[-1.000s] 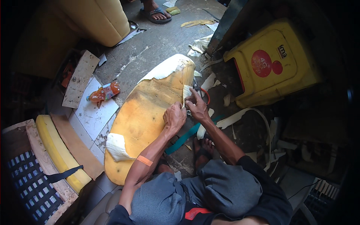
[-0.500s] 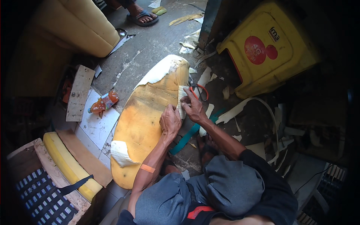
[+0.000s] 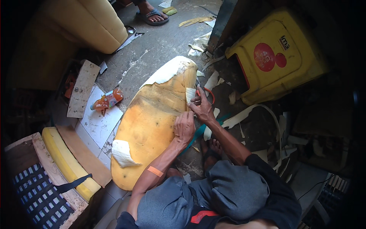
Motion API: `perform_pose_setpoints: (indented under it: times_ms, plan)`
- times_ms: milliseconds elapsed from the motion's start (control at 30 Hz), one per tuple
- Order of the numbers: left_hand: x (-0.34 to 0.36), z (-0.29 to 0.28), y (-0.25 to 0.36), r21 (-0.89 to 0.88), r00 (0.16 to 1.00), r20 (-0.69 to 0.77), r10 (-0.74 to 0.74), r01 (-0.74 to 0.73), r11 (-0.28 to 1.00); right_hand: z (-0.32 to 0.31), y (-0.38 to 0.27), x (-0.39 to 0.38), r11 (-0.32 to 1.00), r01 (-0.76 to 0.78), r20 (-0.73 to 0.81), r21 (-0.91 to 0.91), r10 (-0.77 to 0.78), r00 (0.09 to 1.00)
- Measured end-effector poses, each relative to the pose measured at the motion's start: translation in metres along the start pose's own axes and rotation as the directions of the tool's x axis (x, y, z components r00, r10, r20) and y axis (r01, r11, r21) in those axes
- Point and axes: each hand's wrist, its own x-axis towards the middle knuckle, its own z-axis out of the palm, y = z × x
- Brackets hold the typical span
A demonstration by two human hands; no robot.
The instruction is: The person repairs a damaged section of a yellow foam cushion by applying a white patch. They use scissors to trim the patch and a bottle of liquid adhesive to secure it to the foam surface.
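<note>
A long, rounded cushion of orange-yellow foam (image 3: 148,122) lies on the floor before me. White sheet pieces cover its far end and a patch near its close end. Along its right edge sits a narrow white foam strip (image 3: 190,94). My right hand (image 3: 204,111) pinches the strip's lower part with thumb and fingers. Just nearer, my left hand (image 3: 184,126) is closed against the same edge; its fingertips are hidden. Scissors with red-orange handles (image 3: 212,96) lie just beyond my right hand, partly covered by it.
A yellow plastic stool (image 3: 278,57) stands at the right. White offcuts (image 3: 212,81) and a teal strip (image 3: 199,134) litter the floor. Left are an orange drink bottle (image 3: 107,100), a wooden board (image 3: 83,89) and a webbed wooden frame (image 3: 45,168). Another person's sandalled foot (image 3: 153,16) is at the top.
My left hand has slid slightly nearer along the cushion's right edge. My right hand still works at the strip, its fingers now lower on it. The whole view has shifted a little.
</note>
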Motion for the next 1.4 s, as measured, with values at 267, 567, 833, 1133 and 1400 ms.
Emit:
perform_pose_setpoints:
  times_ms: [267, 567, 833, 1133, 1400]
  plan:
    - [-0.034, 0.018, 0.011, 0.330, 0.967, 0.219, 0.131, -0.199, 0.923, -0.023, -0.020, 0.014, 0.683, 0.479, 0.355, -0.551, -0.328, 0.875]
    - [-0.041, 0.011, 0.010, 0.340, 0.957, 0.260, 0.129, -0.216, 0.915, -0.055, -0.005, 0.013, 0.331, 0.706, 0.585, -0.625, -0.400, 0.706]
    - [-0.040, 0.012, 0.014, 0.299, 0.953, 0.268, 0.142, -0.222, 0.928, -0.055, 0.000, -0.002, 0.319, 0.735, 0.592, -0.598, -0.442, 0.674]
    - [-0.008, -0.079, -0.047, -0.249, 0.987, -0.162, 0.022, -0.063, 0.966, -0.049, -0.039, -0.042, 0.775, 0.432, 0.180, -0.462, -0.395, 0.901]
    - [0.011, -0.180, -0.357, 0.663, 0.922, -0.087, -0.377, 0.336, 0.669, -0.045, -0.041, -0.067, 0.960, 0.164, 0.058, -0.226, -0.155, 0.986]
